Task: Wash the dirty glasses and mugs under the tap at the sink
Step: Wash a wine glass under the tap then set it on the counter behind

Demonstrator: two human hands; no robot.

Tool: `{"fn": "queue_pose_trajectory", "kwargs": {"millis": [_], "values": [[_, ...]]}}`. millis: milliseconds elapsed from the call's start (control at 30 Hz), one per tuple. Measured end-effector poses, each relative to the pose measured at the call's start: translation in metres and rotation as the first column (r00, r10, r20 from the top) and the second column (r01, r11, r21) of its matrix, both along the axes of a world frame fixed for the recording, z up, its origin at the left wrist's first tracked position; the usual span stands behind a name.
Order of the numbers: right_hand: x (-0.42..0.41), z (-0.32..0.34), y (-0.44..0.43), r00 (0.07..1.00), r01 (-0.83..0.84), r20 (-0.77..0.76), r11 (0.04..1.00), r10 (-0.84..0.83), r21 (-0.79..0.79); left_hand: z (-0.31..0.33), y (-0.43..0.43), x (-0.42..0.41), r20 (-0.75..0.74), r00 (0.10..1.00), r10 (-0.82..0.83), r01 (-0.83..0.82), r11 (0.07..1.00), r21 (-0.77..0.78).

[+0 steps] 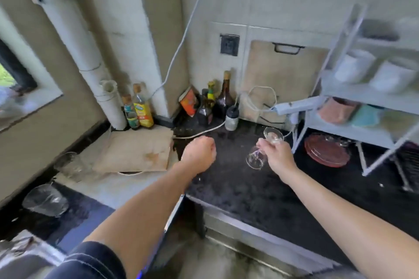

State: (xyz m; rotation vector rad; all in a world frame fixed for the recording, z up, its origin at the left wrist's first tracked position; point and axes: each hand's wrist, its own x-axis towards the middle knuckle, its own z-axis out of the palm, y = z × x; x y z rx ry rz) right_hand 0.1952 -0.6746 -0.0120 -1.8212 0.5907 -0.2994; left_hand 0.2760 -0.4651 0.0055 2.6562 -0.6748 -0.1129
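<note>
My right hand (277, 153) grips a clear stemmed glass (256, 159) by its stem, tilted over the dark countertop (238, 186), its round foot (273, 135) up at the far side and its bowl hanging lower left. My left hand (200, 153) hovers above the counter with fingers curled into a loose fist, holding nothing I can see. Two clear glasses stand at the left: a glass tumbler (69, 163) beside the board and a wide glass bowl-like vessel (45, 199) nearer me. The sink's steel rim (20, 253) shows at bottom left. No tap is in view.
Sauce and oil bottles (213, 102) crowd the back corner with a white jar (231, 118). A worn board (136, 152) lies left of my left hand. A white rack (362, 97) holds bowls at the right, pink plates (325, 149) beneath it. Cables run along the wall.
</note>
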Motion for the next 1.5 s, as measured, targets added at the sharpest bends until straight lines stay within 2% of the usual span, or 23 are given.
{"fn": "queue_pose_trajectory", "kwargs": {"millis": [267,367,533,667,800,933,1033,1167,1267,1500], "values": [[-0.102,-0.031,-0.197,0.97,0.229,-0.086,0.973,-0.226,0.035,-0.009,-0.235,-0.062,-0.026,0.964,-0.263,0.264,0.964,0.034],[-0.137,-0.04,-0.258,0.935,0.341,-0.145,0.934,-0.324,0.108,-0.009,-0.31,-0.093,-0.039,0.928,-0.371,0.372,0.928,0.029],[-0.184,-0.053,-0.336,0.897,0.4,-0.258,0.907,-0.358,0.131,-0.008,-0.409,-0.128,-0.032,0.836,-0.547,0.548,0.836,0.028],[-0.218,-0.059,-0.387,0.869,0.427,-0.264,0.904,-0.419,-0.026,-0.007,-0.479,-0.144,-0.01,0.749,-0.663,0.663,0.748,0.017],[-0.252,-0.059,-0.444,0.793,0.461,-0.31,0.85,-0.524,-0.256,-0.003,-0.55,-0.156,0.046,0.687,-0.725,0.726,0.684,-0.074],[-0.282,-0.058,-0.498,0.702,0.503,-0.34,0.774,-0.625,-0.385,0.0,-0.608,-0.17,0.147,0.688,-0.711,0.726,0.667,-0.169],[-0.298,-0.063,-0.538,0.656,0.548,-0.346,0.739,-0.671,-0.393,0.001,-0.643,-0.178,0.243,0.694,-0.678,0.719,0.672,-0.179],[-0.31,-0.077,-0.599,0.642,0.553,-0.365,0.737,-0.674,-0.388,-0.002,-0.685,-0.183,0.378,0.712,-0.591,0.686,0.7,-0.197],[-0.309,-0.084,-0.645,0.665,0.531,-0.347,0.745,-0.662,-0.404,-0.01,-0.706,-0.188,0.39,0.775,-0.496,0.6,0.772,-0.21],[-0.288,-0.113,-0.723,0.655,0.513,-0.386,0.758,-0.649,-0.403,-0.029,-0.723,-0.202,0.348,0.872,-0.343,0.467,0.798,-0.381]]}}
